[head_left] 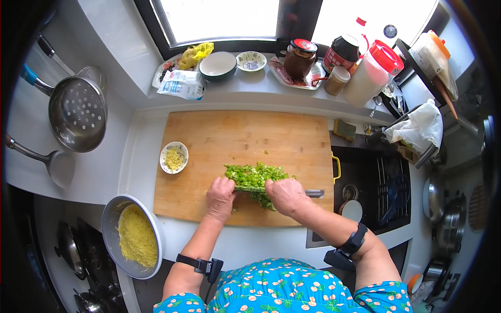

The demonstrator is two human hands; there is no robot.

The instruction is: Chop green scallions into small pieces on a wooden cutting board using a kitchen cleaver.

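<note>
A kitchen knife (250,189) lies edge-on across chopped green vegetable (254,176) on a wooden cutting board (242,133). My right hand (285,194) grips it near the handle, whose grey end sticks out to the right. At the blade's left end, my left hand (221,195) is closed on the tip part; the fingers hide how it is held. Green pieces lie on both sides of the blade. At the board's left stands a small patterned bowl (162,157) with minced yellowish bits (174,158). A grey bowl (108,231) of shredded yellow food (137,236) is off the board's lower left corner.
Right of the board is a dark sink (368,180) with a yellow-handled item (336,167) at its edge and a sponge (344,130) behind. Jars, bottles and bowls line the windowsill (250,96). A perforated skimmer (78,113) and a spatula (60,166) hang at left.
</note>
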